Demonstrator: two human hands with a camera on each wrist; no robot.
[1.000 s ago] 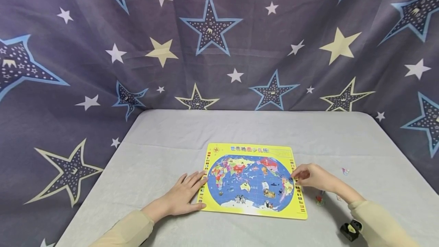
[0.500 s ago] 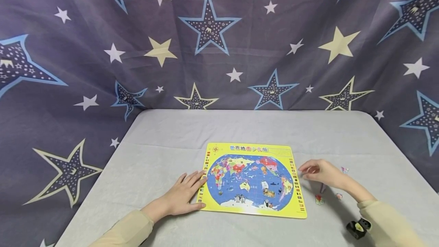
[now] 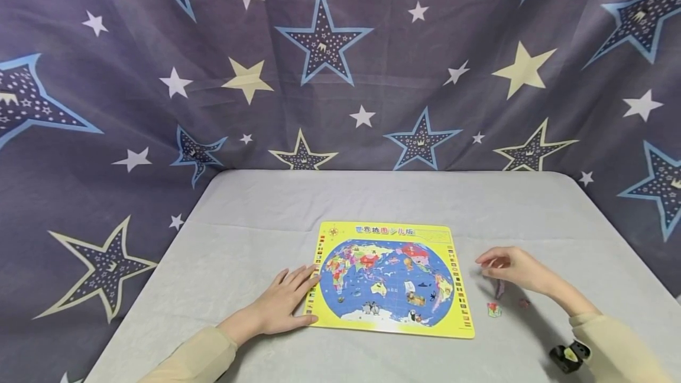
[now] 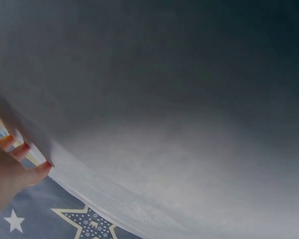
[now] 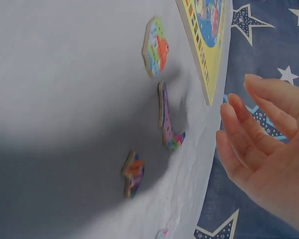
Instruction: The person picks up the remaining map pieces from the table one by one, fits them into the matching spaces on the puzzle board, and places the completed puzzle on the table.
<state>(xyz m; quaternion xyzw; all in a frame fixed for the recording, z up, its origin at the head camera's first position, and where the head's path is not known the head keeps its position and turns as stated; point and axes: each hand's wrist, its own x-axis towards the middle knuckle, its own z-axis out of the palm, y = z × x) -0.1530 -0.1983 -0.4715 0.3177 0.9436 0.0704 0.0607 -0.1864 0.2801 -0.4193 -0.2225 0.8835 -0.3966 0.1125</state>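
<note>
A yellow-bordered world map puzzle board [image 3: 449, 329] lies on the table in the head view. My left hand [image 3: 284, 306] rests on its left edge, fingers spread. To the right of the board, my right hand [image 3: 516, 269] hovers with loosely bent fingers. In the right wrist view nothing shows between its fingertips. Under and near that hand lie loose puzzle pieces: a green and orange one [image 5: 157, 47], a long purple one [image 5: 167, 119] and a small orange and purple one [image 5: 133, 172]. Part of another piece [image 5: 162, 233] shows at the bottom of the right wrist view.
A pale grey cloth covers the table [image 3: 255, 200]. Behind and beside it hangs a dark curtain [image 3: 367, 16] with stars. A black wrist camera [image 3: 569, 357] is on the right sleeve. The left wrist view mostly holds shaded grey cloth.
My right hand has left the board's right edge, its pinched fingertips parting, and moved right over the loose pieces. The left hand stays on the board's left edge.
</note>
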